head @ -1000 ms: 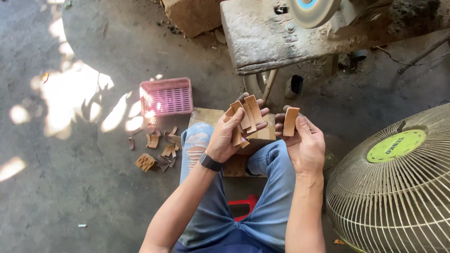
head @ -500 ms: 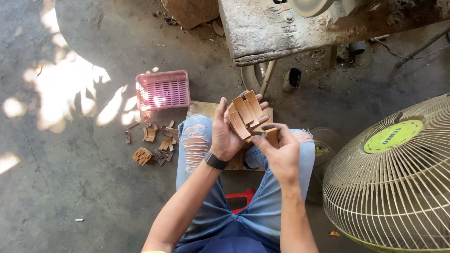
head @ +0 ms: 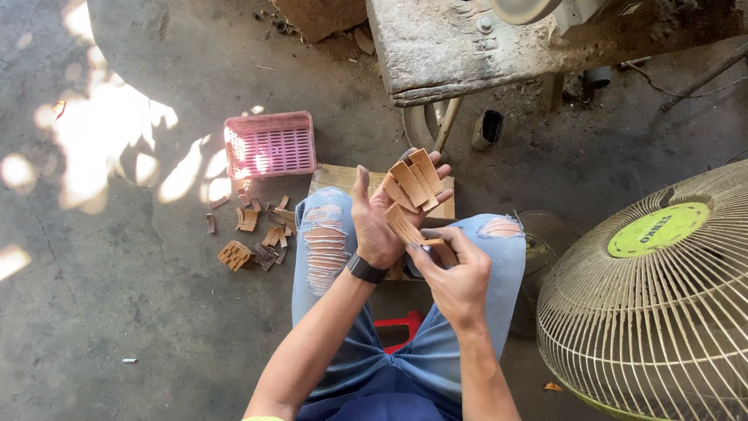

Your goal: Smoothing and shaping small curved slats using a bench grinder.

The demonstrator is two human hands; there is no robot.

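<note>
My left hand (head: 375, 224), with a black watch at the wrist, is raised palm-up over my knees and holds a fan of several small flat brown wooden pieces (head: 413, 181) between its fingers. My right hand (head: 456, 274) sits just below and to the right, pinching one more wooden piece (head: 405, 226) whose upper end rests against my left palm. Both hands are above my torn blue jeans (head: 327, 242).
A pink slotted plastic basket (head: 271, 144) lies on the concrete floor to the left, with scattered wooden pieces (head: 255, 234) beside it. A worn workbench (head: 467, 47) stands ahead. A large fan grille (head: 654, 312) is at right. A red stool (head: 397, 327) shows between my legs.
My right hand has come down and left from beside the fan of pieces to below it, bringing its single piece against my left palm. The view has tilted slightly downward.
</note>
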